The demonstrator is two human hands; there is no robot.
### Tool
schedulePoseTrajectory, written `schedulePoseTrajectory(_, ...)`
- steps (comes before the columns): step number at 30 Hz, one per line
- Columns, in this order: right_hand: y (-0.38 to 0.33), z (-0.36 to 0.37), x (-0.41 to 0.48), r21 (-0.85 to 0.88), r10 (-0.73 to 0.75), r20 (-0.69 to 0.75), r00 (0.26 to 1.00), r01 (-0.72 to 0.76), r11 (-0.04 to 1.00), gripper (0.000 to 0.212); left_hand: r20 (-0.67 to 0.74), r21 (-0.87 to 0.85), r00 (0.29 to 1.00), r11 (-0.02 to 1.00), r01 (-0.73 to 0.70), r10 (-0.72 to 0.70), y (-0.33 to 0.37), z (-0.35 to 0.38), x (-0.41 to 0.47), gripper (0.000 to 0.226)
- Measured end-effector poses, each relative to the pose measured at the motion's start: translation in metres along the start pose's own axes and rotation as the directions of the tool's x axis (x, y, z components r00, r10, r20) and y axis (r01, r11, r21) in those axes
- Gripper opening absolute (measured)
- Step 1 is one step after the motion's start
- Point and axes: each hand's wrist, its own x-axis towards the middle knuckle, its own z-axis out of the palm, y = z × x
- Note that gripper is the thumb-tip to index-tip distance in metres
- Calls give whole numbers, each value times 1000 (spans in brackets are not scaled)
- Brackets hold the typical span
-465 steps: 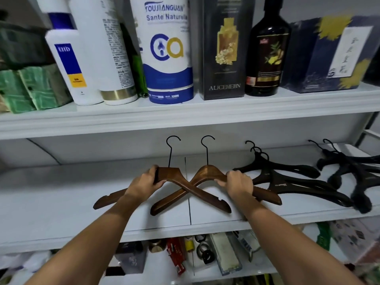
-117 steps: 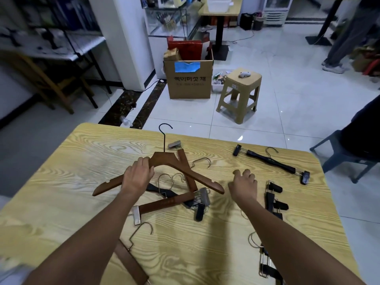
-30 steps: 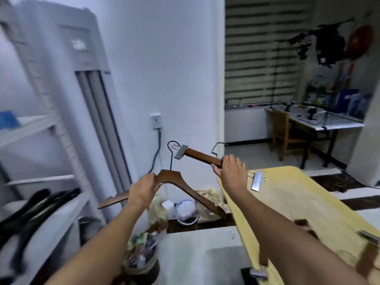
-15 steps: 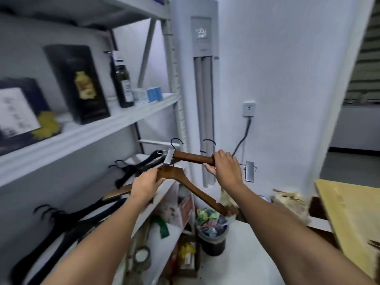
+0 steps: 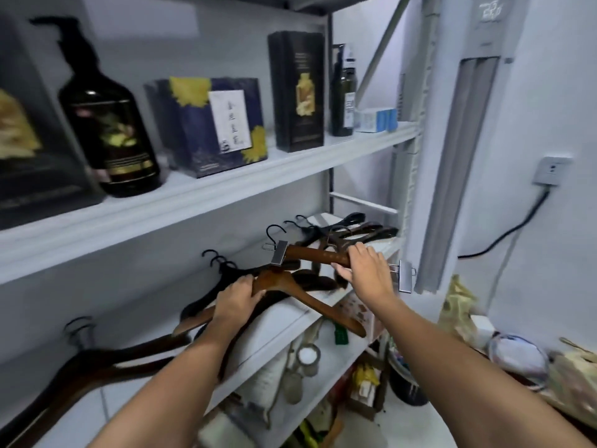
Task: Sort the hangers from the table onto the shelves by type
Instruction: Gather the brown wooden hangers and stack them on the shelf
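Shelving, white, seen at a slant. Upper shelf (image 5: 226, 192) carries a dark pump bottle (image 5: 106, 124), a navy box with yellow flowers (image 5: 210, 124), a tall black carton (image 5: 297, 88), a slim dark bottle (image 5: 344, 92) and a small blue-and-white box (image 5: 376, 119) at the far end. Middle shelf (image 5: 277, 318) holds dark coat hangers (image 5: 106, 357) at the near left, blurred, then a stack of black hangers (image 5: 239, 272), hooks to the back wall. Left hand (image 5: 235, 302) is curled round the left shoulder of a brown wooden coat hanger (image 5: 323, 308), held low over this shelf with its right arm jutting past the front edge. Right hand (image 5: 365, 266), apart from the left and a little higher, grips the wooden bar of a clip hanger (image 5: 313, 253), which has a metal clip at each end. A further group of dark hangers (image 5: 361, 229) lies at the shelf's far end. A standing air conditioner (image 5: 468, 156) and a wall socket (image 5: 550, 169) are to the right. Step in hand, as judged: delivery, both hangers at the shelf and neither yet laid down. Next move calls for setting the coat hanger with its own wooden kind and giving the clip hanger a separate spot. No clip hanger can be made out on the shelf.
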Motion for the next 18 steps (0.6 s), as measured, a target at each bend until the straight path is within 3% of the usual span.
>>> schedulePoseTrajectory(12,-116,24,5,111,-241,23,970,238,965,51,-1,28,958,957,287,-287,-115,-14,-77,35)
schedulePoseTrajectory(18,-163,25,-7,152,-375,29,927,366,918,52,-31,46,892,891,452,-451,-151,-31,-132,36)
